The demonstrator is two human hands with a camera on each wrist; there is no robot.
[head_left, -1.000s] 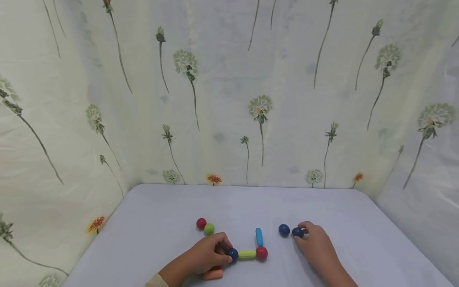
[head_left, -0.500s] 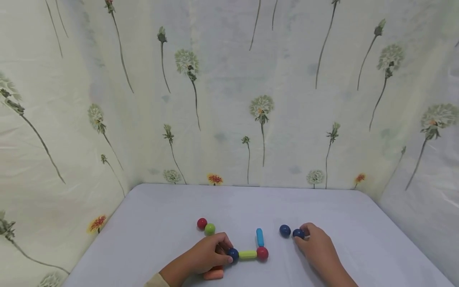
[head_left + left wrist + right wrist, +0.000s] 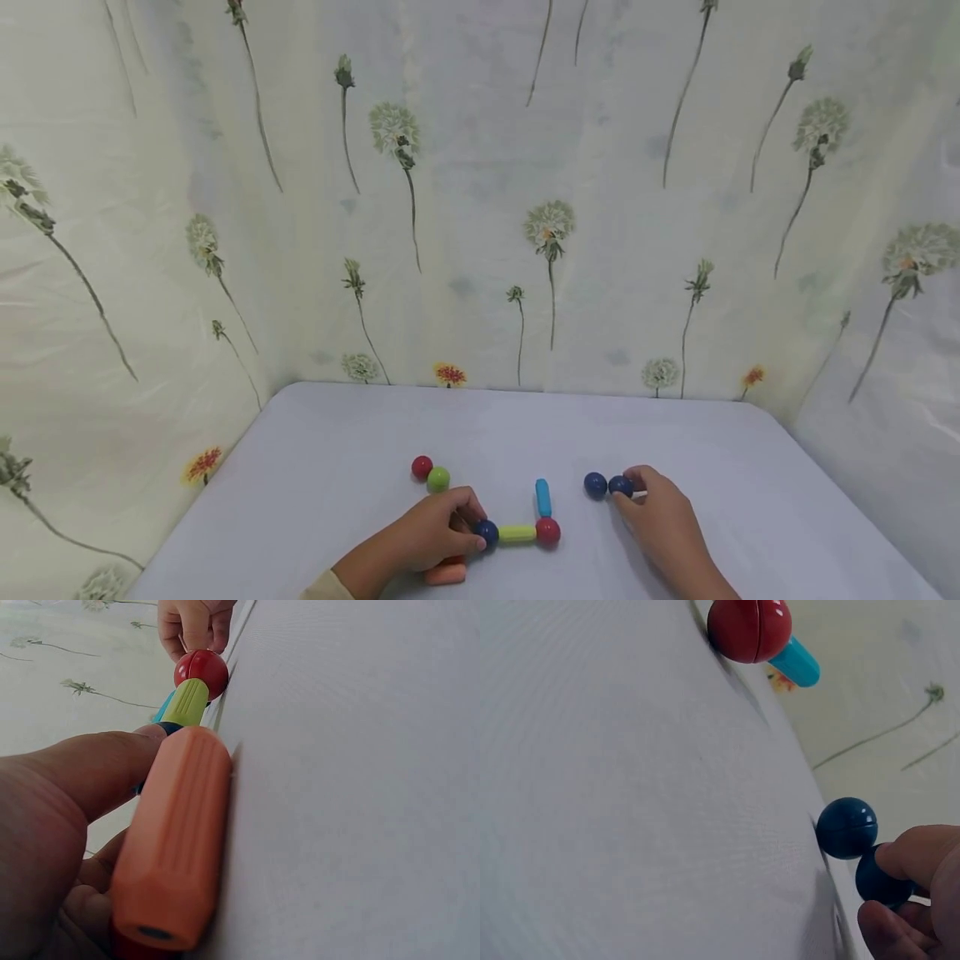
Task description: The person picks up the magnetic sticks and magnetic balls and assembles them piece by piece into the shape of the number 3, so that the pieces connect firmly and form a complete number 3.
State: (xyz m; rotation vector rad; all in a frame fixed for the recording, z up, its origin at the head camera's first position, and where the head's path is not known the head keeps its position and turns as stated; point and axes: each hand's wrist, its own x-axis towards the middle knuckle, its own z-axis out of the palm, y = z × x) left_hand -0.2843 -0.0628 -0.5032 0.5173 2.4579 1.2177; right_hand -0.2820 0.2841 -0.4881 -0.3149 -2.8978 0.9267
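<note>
My left hand [image 3: 435, 529] pinches a dark blue ball [image 3: 487, 534] between thumb and fingers. From that ball a yellow-green rod [image 3: 517, 533] runs right to a red ball [image 3: 547, 532], and a light blue rod [image 3: 543, 497] points away from the red ball. An orange rod [image 3: 176, 832] lies beside the left hand, with a bit of red showing by it. On the right, my right hand [image 3: 663, 517] pinches another dark blue ball [image 3: 883, 877]. This one sits against or very close to a further dark blue ball [image 3: 847, 828] on its left.
Farther back on the white table [image 3: 337, 433], a second red ball [image 3: 422, 467] and a green ball [image 3: 438, 479] sit side by side, just beyond the left hand. A flower-printed cloth [image 3: 465, 208] hangs behind the table.
The blue ball in my right hand has shifted slightly left, narrowing its gap to the other blue ball. My left hand keeps its hold and has stayed in place.
</note>
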